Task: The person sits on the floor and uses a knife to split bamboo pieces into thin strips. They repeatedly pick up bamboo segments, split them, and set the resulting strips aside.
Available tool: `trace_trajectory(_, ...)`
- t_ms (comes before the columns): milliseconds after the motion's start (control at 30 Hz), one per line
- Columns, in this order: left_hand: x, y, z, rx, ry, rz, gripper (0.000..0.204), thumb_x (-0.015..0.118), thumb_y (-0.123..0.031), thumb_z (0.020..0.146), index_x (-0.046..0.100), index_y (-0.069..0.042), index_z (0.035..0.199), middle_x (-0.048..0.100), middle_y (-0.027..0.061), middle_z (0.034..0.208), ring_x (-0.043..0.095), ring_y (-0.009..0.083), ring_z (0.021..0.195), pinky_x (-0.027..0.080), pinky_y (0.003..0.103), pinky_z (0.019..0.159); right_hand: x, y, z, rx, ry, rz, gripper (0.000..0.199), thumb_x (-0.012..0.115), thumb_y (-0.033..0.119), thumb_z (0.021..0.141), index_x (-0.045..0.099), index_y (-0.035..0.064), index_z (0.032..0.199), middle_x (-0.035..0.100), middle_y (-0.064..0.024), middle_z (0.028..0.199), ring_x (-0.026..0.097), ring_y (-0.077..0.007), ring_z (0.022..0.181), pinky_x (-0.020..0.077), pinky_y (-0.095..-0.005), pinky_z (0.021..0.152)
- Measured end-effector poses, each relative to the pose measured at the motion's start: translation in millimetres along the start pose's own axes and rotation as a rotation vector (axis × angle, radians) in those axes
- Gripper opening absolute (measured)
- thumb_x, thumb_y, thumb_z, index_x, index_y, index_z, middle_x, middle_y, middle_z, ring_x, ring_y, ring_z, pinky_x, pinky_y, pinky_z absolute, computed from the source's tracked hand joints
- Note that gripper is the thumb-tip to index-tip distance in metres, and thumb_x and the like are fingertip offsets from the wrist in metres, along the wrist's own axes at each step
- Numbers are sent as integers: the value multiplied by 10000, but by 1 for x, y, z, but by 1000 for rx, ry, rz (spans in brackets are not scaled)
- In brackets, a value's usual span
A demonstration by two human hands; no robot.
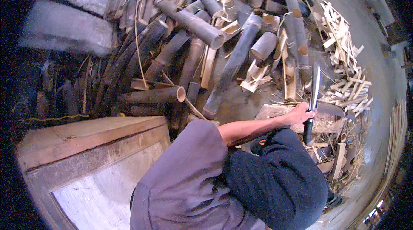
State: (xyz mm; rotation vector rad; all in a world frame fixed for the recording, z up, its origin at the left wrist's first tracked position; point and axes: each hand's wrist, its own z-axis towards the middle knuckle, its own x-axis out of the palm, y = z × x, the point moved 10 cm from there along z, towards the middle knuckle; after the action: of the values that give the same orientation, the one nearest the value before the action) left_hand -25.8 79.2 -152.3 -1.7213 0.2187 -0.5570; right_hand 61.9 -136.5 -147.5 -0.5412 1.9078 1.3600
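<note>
My left arm reaches across to the right, out of a grey sleeve. At its end my left hand (297, 114) is closed on a machete (317, 81), gripping it about where the blade meets the handle. The blade points away from me and stands partly upright. Below my fingers the black handle (307, 133) sticks out toward my knee. Beneath the hand lies a wooden block (275, 111). My right hand is out of sight; only a sliver of skin shows at the lower edge.
Dark bamboo poles (234, 64) lie piled ahead, with cut bamboo sections (263, 45) among them. Split pale strips (342, 36) are heaped at the right. A wooden panel (99, 152) stands at my left, and bamboo scraps (337, 161) lie right of my dark-trousered leg (279, 178).
</note>
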Motion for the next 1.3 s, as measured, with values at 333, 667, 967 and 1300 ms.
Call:
trace_trajectory(333,-1,97,-33,-526,41,-218,215,668,-255,848,662,-41,874,613,42,728,579,163,621,448,358,508,6,-35,76,-233,-32,-548,391,613,251,878,576,24,1194,617,-171,1045,568,-316,1010,430,-435,902)
trace_trajectory(667,-362,-18,-111,-290,-511,1262,124,589,-176,820,619,-57,804,606,164,849,627,321,800,511,440,618,12,-74,85,-161,43,-638,553,624,418,842,545,41,1239,595,-180,1119,527,-365,1055,396,-471,932)
trace_trajectory(967,-563,70,-224,-728,-906,1103,863,709,-393,794,249,30,1389,450,302,1287,490,461,1169,438,573,920,29,-76,82,-214,41,-622,518,608,374,862,540,35,1249,602,-205,1097,523,-383,1075,410,-475,932)
trace_trajectory(1300,-497,42,-210,-665,-879,1336,879,707,-390,799,233,36,1405,446,262,1277,487,435,1158,431,551,921,19,-87,68,-183,23,-543,481,595,330,867,544,25,1236,592,-211,1102,523,-384,1071,414,-471,924)
